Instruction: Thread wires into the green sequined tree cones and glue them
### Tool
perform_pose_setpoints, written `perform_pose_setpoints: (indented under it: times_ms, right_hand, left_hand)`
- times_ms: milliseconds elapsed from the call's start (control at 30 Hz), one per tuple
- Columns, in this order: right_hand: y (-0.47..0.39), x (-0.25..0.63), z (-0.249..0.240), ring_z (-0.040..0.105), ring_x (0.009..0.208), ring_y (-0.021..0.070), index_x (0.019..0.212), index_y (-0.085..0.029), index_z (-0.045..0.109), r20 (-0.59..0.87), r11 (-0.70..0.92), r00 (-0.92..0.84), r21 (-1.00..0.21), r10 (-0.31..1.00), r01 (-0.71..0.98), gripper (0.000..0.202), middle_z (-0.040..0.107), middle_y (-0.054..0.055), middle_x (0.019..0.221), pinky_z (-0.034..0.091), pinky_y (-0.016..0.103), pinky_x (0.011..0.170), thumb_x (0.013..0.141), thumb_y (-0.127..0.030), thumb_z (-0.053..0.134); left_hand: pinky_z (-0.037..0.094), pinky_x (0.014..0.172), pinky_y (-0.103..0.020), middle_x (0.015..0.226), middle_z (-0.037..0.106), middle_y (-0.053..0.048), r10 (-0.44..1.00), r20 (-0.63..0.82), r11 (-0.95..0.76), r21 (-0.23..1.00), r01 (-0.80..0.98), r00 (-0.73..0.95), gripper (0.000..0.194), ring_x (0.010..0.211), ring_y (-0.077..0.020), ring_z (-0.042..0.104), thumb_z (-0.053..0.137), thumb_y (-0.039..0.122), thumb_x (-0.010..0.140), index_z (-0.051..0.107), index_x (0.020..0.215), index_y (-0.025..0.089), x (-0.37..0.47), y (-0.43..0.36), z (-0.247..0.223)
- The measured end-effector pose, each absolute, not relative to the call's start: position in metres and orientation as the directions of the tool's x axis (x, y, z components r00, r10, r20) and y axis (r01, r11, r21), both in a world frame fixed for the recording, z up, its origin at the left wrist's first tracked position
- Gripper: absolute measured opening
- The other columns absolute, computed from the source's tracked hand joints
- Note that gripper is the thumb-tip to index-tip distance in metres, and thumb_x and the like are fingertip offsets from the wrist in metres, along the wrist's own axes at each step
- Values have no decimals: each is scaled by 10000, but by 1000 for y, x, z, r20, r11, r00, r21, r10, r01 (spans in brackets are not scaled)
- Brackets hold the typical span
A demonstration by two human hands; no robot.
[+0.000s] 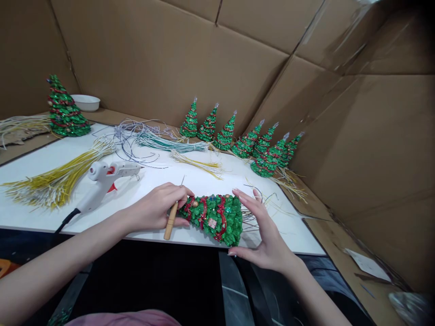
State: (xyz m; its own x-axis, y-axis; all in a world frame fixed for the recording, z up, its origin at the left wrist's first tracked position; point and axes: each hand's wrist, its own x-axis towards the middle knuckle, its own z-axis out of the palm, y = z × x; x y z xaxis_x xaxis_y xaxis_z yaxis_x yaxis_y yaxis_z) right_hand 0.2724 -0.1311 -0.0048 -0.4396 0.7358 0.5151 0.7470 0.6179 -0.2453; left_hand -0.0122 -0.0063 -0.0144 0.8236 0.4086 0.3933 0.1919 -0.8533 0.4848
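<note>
A green decorated tree [212, 219] lies on its side at the front edge of the white board, its tip to the left and its wide base to the right. Thin wires [249, 219] come out of the base. My left hand [161, 208] holds a wooden-handled awl [171, 222], its metal point upward, and its fingers are at the tree's tip. My right hand [261, 231] is spread around the base end, thumb below and fingers above, with a gap between palm and tree.
A white glue gun [105, 181] lies at the left beside a yellow wire bundle [64, 174]. Green wires [170, 142] and several upright trees [226, 133] stand behind. A larger tree [66, 111] and a white bowl [86, 103] are back left. Cardboard walls [152, 59] surround the board.
</note>
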Motion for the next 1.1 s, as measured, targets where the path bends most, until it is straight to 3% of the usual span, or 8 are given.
perform_pose_setpoints:
  times_ms: [467, 600, 733, 833, 1000, 1100]
  right_hand:
    - [-124, 279, -3, 400, 1406, 367, 1473, -239, 329, 465, 611, -453, -281, 761, 740, 850, 428, 194, 1502, 83, 647, 1189, 770, -491, 736]
    - [-120, 281, -4, 376, 1422, 359, 1478, -248, 320, 456, 607, -445, -314, 771, 730, 851, 407, 183, 1522, 60, 638, 1195, 772, -481, 735]
    - [-117, 281, -4, 383, 1415, 358, 1471, -248, 332, 449, 598, -432, -345, 782, 724, 805, 399, 175, 1527, 67, 636, 1194, 792, -475, 701]
    - [-114, 280, -5, 399, 1398, 364, 1463, -244, 343, 451, 592, -422, -359, 787, 722, 772, 404, 172, 1521, 84, 638, 1190, 804, -478, 670]
    - [-108, 277, -6, 400, 1390, 366, 1457, -249, 337, 447, 584, -410, -381, 795, 717, 752, 402, 160, 1516, 67, 644, 1188, 804, -455, 648]
    - [-106, 274, -5, 398, 1388, 358, 1445, -255, 337, 446, 578, -398, -405, 802, 708, 738, 410, 150, 1504, 64, 642, 1189, 796, -430, 643]
  left_hand:
    - [422, 785, -313, 1123, 672, -100, 376, 417, -886, 423, 190, 827, 385, 875, -202, 612, 656, 480, 854, 386, 828, 207, -12, -7, -11]
    - [426, 788, -305, 1013, 695, -96, 365, 535, -897, 422, 133, 762, 323, 872, -196, 621, 538, 484, 934, 466, 830, 186, -14, -6, -8]
    - [421, 715, -278, 808, 656, -53, 431, 648, -839, 544, 15, 628, 403, 727, -154, 561, 333, 402, 1018, 630, 897, 158, -16, -10, 4]
    - [420, 675, -256, 735, 653, -33, 526, 598, -714, 697, -67, 604, 379, 690, -134, 557, 385, 281, 1001, 697, 826, 158, -8, -17, 19]
    - [339, 457, -173, 611, 558, 54, 586, 539, -459, 836, -301, 605, 15, 490, -63, 462, 596, 164, 854, 581, 852, 167, 20, -27, 36]
    - [331, 447, -157, 596, 521, 66, 550, 536, -418, 841, -345, 641, 116, 481, -52, 449, 582, 68, 780, 522, 794, 167, 36, -27, 37]
